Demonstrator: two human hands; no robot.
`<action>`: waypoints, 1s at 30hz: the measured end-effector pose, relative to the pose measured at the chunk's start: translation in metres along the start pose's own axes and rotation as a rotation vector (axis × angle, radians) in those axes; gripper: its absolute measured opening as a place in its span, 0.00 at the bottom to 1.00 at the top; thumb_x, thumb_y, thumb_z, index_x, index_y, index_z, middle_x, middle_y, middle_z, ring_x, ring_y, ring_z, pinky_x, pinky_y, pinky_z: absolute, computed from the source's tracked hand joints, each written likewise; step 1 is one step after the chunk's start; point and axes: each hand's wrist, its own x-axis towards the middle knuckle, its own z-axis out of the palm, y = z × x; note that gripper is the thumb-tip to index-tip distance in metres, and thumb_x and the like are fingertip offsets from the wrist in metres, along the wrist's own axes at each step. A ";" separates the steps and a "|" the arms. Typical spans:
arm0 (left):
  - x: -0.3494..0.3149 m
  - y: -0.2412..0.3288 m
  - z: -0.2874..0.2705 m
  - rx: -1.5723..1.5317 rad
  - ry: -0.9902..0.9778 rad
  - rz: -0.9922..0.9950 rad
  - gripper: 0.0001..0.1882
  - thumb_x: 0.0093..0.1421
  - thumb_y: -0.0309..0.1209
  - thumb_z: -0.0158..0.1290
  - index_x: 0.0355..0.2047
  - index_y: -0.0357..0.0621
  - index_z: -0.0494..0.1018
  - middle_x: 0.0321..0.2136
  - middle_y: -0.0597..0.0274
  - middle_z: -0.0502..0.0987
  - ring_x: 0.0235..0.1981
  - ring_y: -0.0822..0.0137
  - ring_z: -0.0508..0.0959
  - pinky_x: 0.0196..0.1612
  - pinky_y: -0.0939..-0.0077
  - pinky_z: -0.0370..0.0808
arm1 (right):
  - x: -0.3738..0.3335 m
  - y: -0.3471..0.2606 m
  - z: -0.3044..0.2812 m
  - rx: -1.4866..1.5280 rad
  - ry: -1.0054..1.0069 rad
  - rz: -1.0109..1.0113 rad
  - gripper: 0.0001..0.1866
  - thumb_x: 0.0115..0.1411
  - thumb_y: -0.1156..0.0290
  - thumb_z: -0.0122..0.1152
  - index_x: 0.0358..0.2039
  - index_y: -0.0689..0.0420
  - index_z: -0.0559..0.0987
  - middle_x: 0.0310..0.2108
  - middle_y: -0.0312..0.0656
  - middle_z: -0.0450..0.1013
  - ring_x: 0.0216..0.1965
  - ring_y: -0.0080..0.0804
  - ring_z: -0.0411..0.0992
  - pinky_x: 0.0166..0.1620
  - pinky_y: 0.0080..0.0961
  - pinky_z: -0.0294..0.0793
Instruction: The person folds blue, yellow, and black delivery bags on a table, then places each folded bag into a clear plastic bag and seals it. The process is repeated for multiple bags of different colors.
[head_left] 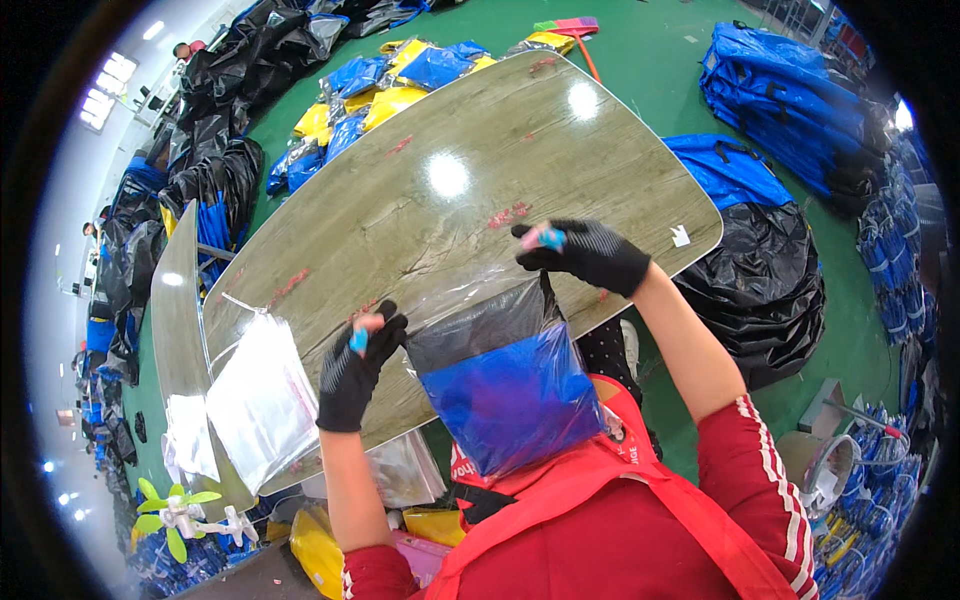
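Observation:
In front of my body, a clear plastic bag (pixel 475 432) with a folded blue and black sheet (pixel 510 385) inside leans at the table's near edge. My left hand (pixel 362 370), in a black glove with bare fingertips and a bit of blue on one finger, pinches the bag's upper left side. At the upper right corner, my right hand (pixel 592 258) in a matching glove is closed on the bag's edge. Between both hands the clear film stretches over the wood-patterned table (pixel 380 215). The exact grip under the fingers is partly hidden.
A stack of clear bags (pixel 262 390) lies left on the table. Yellow and blue packed bundles (pixel 400 80) sit on the green floor beyond. Black and blue piles (pixel 760 270) stand to the right. A small green-bladed fan (pixel 180 515) is at lower left.

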 end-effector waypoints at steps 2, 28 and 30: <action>-0.020 -0.011 0.003 0.419 -0.063 0.253 0.17 0.64 0.38 0.48 0.42 0.35 0.76 0.55 0.47 0.70 0.54 0.53 0.73 0.56 0.63 0.66 | -0.029 -0.005 0.004 -0.647 -0.144 -0.174 0.12 0.62 0.66 0.56 0.42 0.58 0.79 0.54 0.42 0.70 0.52 0.39 0.72 0.55 0.34 0.69; 0.114 0.001 0.004 -0.437 -0.197 -0.138 0.29 0.65 0.49 0.43 0.58 0.41 0.64 0.53 0.54 0.70 0.53 0.59 0.69 0.59 0.63 0.63 | -0.210 0.125 -0.324 -1.875 1.160 0.808 0.27 0.52 0.52 0.53 0.52 0.45 0.74 0.57 0.49 0.67 0.57 0.45 0.66 0.66 0.56 0.38; 0.150 0.037 0.004 -0.446 0.332 -0.024 0.30 0.67 0.49 0.36 0.62 0.42 0.58 0.62 0.48 0.60 0.60 0.52 0.62 0.64 0.57 0.56 | -0.202 0.087 -0.338 -1.601 0.937 1.077 0.25 0.52 0.52 0.53 0.51 0.41 0.76 0.54 0.49 0.70 0.54 0.46 0.69 0.66 0.52 0.41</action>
